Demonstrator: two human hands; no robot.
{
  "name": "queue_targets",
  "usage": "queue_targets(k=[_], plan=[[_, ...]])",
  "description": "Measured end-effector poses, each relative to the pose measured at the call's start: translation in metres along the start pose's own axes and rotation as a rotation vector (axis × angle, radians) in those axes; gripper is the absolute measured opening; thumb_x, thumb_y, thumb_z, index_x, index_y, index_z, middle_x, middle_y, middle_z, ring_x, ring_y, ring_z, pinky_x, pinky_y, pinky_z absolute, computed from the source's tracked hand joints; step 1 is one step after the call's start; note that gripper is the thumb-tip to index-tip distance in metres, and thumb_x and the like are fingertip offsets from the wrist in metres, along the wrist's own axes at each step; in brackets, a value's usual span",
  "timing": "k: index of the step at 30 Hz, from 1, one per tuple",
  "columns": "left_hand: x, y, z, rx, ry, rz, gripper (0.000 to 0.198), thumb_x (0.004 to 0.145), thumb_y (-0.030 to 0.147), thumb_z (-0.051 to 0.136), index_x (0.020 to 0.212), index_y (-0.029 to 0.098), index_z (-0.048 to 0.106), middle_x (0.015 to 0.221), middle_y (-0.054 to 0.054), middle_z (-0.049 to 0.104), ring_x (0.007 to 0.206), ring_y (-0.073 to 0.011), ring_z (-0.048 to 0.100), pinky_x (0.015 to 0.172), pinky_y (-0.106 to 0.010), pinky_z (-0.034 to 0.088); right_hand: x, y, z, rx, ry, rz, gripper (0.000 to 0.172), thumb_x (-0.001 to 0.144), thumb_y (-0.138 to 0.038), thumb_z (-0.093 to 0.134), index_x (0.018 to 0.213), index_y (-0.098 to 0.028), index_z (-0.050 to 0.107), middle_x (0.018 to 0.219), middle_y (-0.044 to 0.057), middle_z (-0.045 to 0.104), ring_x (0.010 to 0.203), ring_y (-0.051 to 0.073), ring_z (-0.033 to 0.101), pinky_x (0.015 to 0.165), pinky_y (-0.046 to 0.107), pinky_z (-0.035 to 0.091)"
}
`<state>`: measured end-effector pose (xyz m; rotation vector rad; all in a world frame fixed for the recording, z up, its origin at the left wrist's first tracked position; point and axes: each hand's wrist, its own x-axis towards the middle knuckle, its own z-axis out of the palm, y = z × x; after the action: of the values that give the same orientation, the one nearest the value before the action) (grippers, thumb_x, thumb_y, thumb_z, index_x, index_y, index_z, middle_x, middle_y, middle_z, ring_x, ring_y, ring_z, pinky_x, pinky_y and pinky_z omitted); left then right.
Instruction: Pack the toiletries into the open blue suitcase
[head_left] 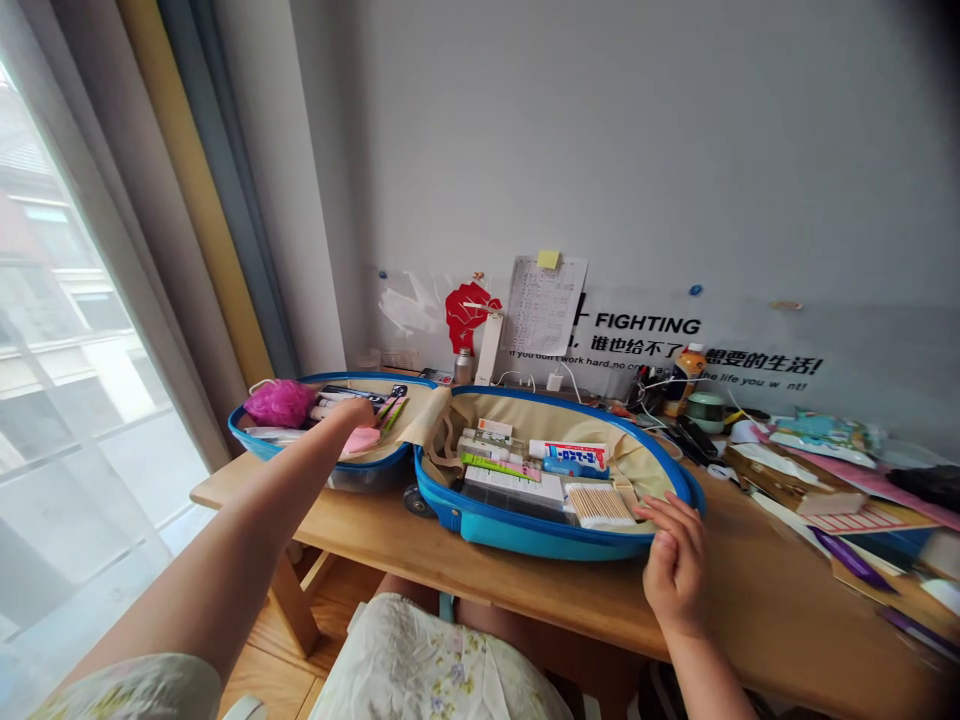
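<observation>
A blue suitcase (525, 535) lies open on the wooden desk. My left hand (356, 413) reaches into its left half, among a purple mesh puff (280, 403), a pink item (361, 441) and slim tubes; its fingers are hidden. In the right half lie a toothpaste box (568, 452), a blue tube (574, 468), a green tube (499, 467), a white box (514, 484) and a pack of cotton swabs (600, 504). My right hand (675, 550) rests at the right rim beside the swabs, fingers partly spread and holding nothing.
The wooden desk (750, 600) carries clutter at the right: an orange bottle (682, 380), a green jar (705, 411), cables, packets and a purple item (851, 558). A metal-topped bottle (463, 367) stands behind the suitcase. Curtains and a window are at the left.
</observation>
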<state>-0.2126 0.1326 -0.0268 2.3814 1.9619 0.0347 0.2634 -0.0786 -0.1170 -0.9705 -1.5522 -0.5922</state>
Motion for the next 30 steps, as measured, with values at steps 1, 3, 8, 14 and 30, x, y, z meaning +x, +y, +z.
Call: queue_targets(k=[1, 3, 8, 14, 30], plan=[[0.001, 0.002, -0.001, 0.014, -0.032, -0.054, 0.035, 0.094, 0.037, 0.060, 0.120, 0.014, 0.060, 0.119, -0.008, 0.062, 0.103, -0.0227, 0.063, 0.087, -0.042, 0.055, 0.000, 0.000, 0.000, 0.000, -0.001, -0.002, 0.032, 0.099, -0.027, 0.033, 0.098, -0.020, 0.064, 0.102, 0.011, 0.066, 0.116, 0.027, 0.056, 0.098, 0.052, 0.043], [0.003, 0.005, -0.003, 0.045, -0.105, -0.185, 0.036, 0.094, 0.037, 0.060, 0.122, 0.015, 0.059, 0.121, -0.009, 0.061, 0.105, -0.0230, 0.062, 0.088, -0.043, 0.055, 0.000, 0.000, 0.000, -0.001, -0.003, 0.001, 0.032, 0.099, -0.028, 0.033, 0.099, -0.020, 0.064, 0.102, 0.011, 0.066, 0.116, 0.027, 0.056, 0.099, 0.052, 0.043], [0.005, 0.015, -0.005, 0.028, -0.140, -0.275, 0.036, 0.094, 0.036, 0.060, 0.123, 0.016, 0.058, 0.122, -0.010, 0.060, 0.106, -0.0225, 0.062, 0.089, -0.044, 0.054, -0.001, 0.000, 0.000, -0.004, -0.003, 0.021, 0.034, 0.099, -0.031, 0.032, 0.098, -0.019, 0.064, 0.100, 0.011, 0.066, 0.114, 0.027, 0.056, 0.098, 0.053, 0.043], [-0.004, 0.021, -0.019, -0.079, 0.011, -0.240, 0.036, 0.093, 0.037, 0.061, 0.122, 0.016, 0.059, 0.121, -0.009, 0.061, 0.104, -0.0227, 0.062, 0.087, -0.042, 0.055, 0.000, -0.001, -0.001, -0.012, -0.008, -0.003, 0.033, 0.099, -0.028, 0.033, 0.098, -0.019, 0.064, 0.101, 0.011, 0.066, 0.116, 0.027, 0.056, 0.098, 0.052, 0.044], [-0.063, 0.187, -0.021, 0.032, -0.006, 0.585, 0.029, 0.087, 0.034, 0.061, 0.114, 0.023, 0.066, 0.118, -0.007, 0.066, 0.099, -0.0228, 0.066, 0.085, -0.028, 0.051, 0.001, -0.003, 0.000, 0.002, 0.006, 0.012, 0.034, 0.099, -0.029, 0.032, 0.098, -0.020, 0.064, 0.101, 0.011, 0.066, 0.115, 0.027, 0.056, 0.098, 0.053, 0.043]])
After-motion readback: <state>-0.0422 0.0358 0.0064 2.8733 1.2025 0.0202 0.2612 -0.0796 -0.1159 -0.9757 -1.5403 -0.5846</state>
